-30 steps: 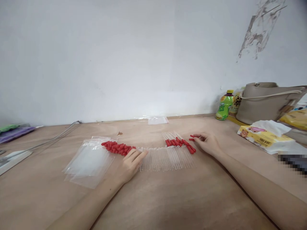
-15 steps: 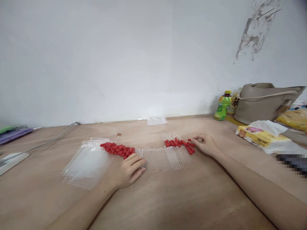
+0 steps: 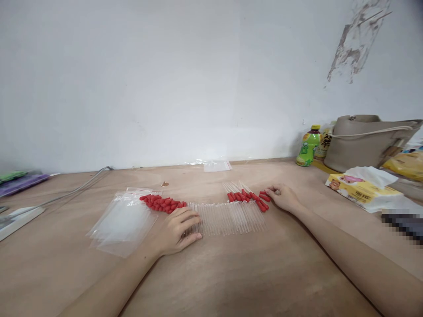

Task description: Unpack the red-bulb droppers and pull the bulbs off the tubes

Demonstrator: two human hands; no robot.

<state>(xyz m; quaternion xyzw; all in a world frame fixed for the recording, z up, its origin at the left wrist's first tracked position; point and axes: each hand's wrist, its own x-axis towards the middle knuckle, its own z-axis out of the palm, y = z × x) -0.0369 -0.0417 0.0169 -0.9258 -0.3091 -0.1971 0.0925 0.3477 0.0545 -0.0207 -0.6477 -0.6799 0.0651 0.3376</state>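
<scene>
A row of clear glass tubes (image 3: 231, 218) lies side by side across the wooden table (image 3: 231, 273). Loose red rubber bulbs (image 3: 163, 204) are heaped at the row's left end. More tubes with red bulbs fitted (image 3: 246, 195) lie at the right end. My left hand (image 3: 178, 226) rests on the left end of the row, fingers stretched and slightly curled over the tubes. My right hand (image 3: 282, 197) sits at the right end, fingers curled and pinched against a red bulb there.
A stack of clear zip bags (image 3: 124, 222) lies left of my left hand. One more bag (image 3: 216, 166) is by the wall. At the right stand a green bottle (image 3: 309, 145), a beige handbag (image 3: 366, 141) and a tissue pack (image 3: 363, 187). A grey cable (image 3: 76, 187) runs at left.
My left hand has slid a little toward me along the tubes' left end. My right hand has drawn in closer to the red bulbs, its fingers more closed.
</scene>
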